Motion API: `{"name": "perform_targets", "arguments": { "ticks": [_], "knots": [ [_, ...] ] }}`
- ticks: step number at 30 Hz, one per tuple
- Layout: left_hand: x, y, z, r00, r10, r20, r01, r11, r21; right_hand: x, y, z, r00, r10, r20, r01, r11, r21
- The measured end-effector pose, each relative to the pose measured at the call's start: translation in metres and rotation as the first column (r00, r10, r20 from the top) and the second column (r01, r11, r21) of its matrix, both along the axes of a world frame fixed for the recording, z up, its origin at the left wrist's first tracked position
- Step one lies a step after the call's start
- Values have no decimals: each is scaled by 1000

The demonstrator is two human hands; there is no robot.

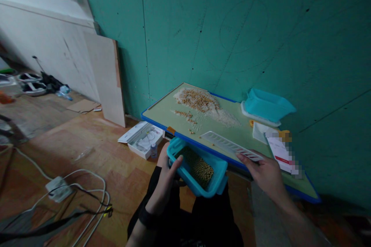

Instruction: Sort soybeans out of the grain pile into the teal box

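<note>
My left hand (pixel 168 170) is wrapped round the near left end of a turquoise plastic container (pixel 220 170), its thumb over the rim. Small green beans and yellowish soybeans (pixel 203 171) lie inside the container, which is tilted just below the table's front edge. A white slotted plastic strip (pixel 224 142) is gripped at its right end by my right hand (pixel 266 173); it lies over the front part of the pale green tabletop (pixel 162 112). Behind the strip, a heap of white rice-like grains with soybeans (pixel 198 101) is spread on the tabletop. A few loose soybeans (pixel 191 131) lie close to the front edge.
A second turquoise container (pixel 269 105) stands on a white lid at the back right, near a phone (pixel 279 152). Left on the floor are an open white box (pixel 145 139), a power strip (pixel 59 189) and cables. A board (pixel 106 79) leans by the green wall (pixel 174 27).
</note>
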State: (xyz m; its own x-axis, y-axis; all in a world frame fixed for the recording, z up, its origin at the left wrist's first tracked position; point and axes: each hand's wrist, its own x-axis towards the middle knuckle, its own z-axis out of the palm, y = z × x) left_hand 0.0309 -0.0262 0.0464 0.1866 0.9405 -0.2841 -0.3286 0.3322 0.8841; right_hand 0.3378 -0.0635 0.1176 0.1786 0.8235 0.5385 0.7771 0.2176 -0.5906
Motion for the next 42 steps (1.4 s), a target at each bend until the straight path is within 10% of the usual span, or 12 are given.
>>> {"name": "perform_targets", "arguments": {
  "ticks": [6,11,26,42],
  "knots": [
    [2,1,-4,1000,11,9,-11,999,-34,-40,-25,1,988,119,97,-132,981,141],
    [-4,7,-12,1000,21,9,-20,997,-78,-43,8,2,998,17,61,-29,981,192],
    [-32,23,-20,983,183,-3,-181,971,-157,-53,47,5,996,80,-38,-80,997,-14],
    [-34,23,-18,991,134,1,-132,978,-162,-100,51,-7,919,213,330,-288,937,197]
  ]
}}
